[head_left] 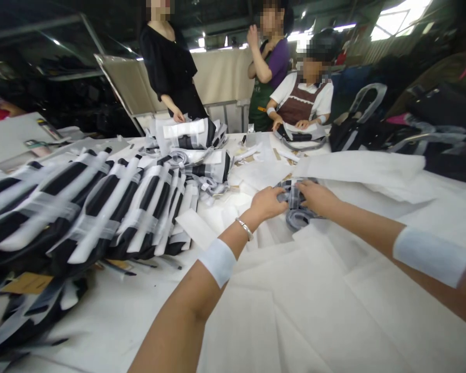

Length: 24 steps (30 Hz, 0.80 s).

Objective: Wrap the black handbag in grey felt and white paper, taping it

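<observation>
Both my arms reach out over the table. My left hand has its fingers curled at the left side of a bundle of grey straps. On the bundle's right side lies my right hand, its fingers bent onto the straps. Just below the hands sits a rolled grey strap. White sheets spread around and in front of the bundle. A silver bracelet circles my left wrist, and white bands wrap both forearms.
Wrapped black and white bags line the table's left side. More wrapped pieces are stacked at the far middle. Three people stand or sit across the table, one touching a bag. Black bags pile up at the right.
</observation>
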### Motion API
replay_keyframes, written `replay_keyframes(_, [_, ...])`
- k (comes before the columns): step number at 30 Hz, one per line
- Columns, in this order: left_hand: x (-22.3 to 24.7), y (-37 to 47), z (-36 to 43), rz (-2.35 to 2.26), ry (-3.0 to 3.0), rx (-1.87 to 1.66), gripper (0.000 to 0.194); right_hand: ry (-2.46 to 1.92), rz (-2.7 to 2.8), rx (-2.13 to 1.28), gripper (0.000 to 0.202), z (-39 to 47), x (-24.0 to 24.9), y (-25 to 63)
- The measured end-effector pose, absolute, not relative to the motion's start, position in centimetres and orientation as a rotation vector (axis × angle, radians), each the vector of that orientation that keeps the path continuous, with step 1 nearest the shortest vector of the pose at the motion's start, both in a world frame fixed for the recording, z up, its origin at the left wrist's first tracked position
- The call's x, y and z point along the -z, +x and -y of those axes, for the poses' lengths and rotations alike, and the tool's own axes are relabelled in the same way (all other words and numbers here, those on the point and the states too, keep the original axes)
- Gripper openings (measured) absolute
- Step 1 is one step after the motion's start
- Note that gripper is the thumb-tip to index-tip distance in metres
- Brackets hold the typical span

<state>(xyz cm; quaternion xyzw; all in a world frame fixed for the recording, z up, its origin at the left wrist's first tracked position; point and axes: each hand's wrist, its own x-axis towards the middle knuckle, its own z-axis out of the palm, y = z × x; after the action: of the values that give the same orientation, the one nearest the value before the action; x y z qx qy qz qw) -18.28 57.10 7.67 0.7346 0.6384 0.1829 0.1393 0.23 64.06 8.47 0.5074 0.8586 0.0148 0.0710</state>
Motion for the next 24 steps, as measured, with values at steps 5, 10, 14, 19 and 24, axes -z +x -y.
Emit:
replay_keyframes(5, [-6.0,-15.6,-61.9,-1.841,2.065,-0.274,0.042,1.538,-2.478,0.032,0.124,-67.2,-7.1,-0.8])
replay_keyframes(10, [-2.7,-17.1,-64.8,-1.96,2.021,-0.095,0.062,1.431,-2.473,0.183,0.137,-70.3,-5.8,-0.3])
replay_keyframes(14, [-1.1,-18.2,-66.1,-1.861,2.104,0.013,0.083,1.406,-2.464,0.215,0.138,-72.2,-5.1,-0.3])
replay_keyframes(19, [-1.2,-18.1,-68.0,-1.765,2.097,0.133,0.114,1.402,-2.506,0.159,0.134,-74.2,-5.1,0.0])
replay_keyframes(24, [-1.5,-17.8,-68.4,-1.759,2.059,0.19,0.109,1.373,-2.549,0.193,0.131,-74.8,-4.5,-0.2])
